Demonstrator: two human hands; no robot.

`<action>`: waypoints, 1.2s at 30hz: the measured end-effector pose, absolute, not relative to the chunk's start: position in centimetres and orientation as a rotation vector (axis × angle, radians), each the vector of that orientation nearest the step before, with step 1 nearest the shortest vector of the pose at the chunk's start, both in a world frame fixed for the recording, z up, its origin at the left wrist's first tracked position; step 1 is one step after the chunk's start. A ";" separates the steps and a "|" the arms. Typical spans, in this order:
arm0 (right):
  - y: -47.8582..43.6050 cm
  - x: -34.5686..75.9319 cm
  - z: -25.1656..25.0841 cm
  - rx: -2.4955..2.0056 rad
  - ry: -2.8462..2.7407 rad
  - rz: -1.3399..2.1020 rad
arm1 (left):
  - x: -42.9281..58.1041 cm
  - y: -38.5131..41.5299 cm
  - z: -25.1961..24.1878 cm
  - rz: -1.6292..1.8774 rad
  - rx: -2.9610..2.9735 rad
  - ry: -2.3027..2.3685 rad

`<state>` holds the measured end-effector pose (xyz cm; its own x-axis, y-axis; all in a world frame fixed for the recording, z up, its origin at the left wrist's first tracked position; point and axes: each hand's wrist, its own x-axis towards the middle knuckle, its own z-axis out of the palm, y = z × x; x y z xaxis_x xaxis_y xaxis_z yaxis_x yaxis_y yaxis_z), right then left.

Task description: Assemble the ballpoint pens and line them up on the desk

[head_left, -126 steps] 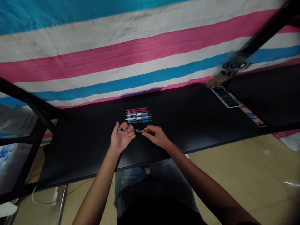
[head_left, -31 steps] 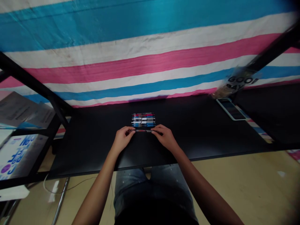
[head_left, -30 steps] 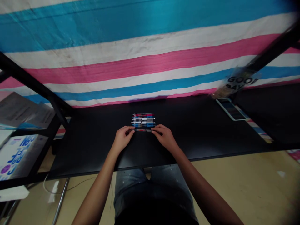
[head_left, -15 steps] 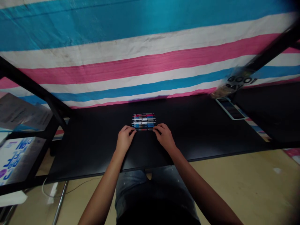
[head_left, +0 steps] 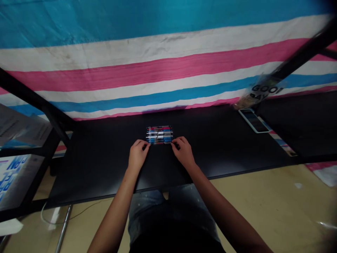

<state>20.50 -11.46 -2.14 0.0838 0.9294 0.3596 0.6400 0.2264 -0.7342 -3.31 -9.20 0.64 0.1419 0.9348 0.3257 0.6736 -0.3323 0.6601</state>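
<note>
Several pens (head_left: 159, 133), with red, white, grey and blue barrels, lie side by side in a compact stack of rows on the black table. Their lengths run left to right. At the left end of the nearest pen (head_left: 159, 143), my left hand (head_left: 138, 153) has its thumb and forefinger closed together. My right hand (head_left: 183, 151) pinches the same pen's right end. Both wrists rest low over the table, and the fingertips partly cover the pen's ends.
The black table (head_left: 105, 165) ends against a striped cloth (head_left: 158, 75) at the back. A phone (head_left: 254, 120) lies at the right, beside a clear plastic bag (head_left: 259, 93) with lettering. Boxes (head_left: 19, 181) stand on a rack at the left.
The view has shifted slightly, so the surroundings sit a little further left. Both hands stay at the ends of the nearest pen, and the row of pens looks the same.
</note>
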 end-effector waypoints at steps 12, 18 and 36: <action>-7.6 19.4 -2.0 -1.505 -1.090 0.531 | -1.6 -6.8 1.3 1.446 1.607 1.445; -3.9 18.2 -1.9 -1.442 -1.045 0.657 | 0.8 -2.8 0.0 1.366 1.422 1.387; -3.9 17.4 -1.6 -1.412 -1.016 0.799 | 1.0 -1.4 -0.7 1.284 1.395 1.315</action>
<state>17.43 -3.88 -1.59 0.3907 0.9163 0.0878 0.1300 0.0395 -0.9907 1.00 -1.44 -0.75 -0.0611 0.9882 0.1402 0.1636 -0.1286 0.9781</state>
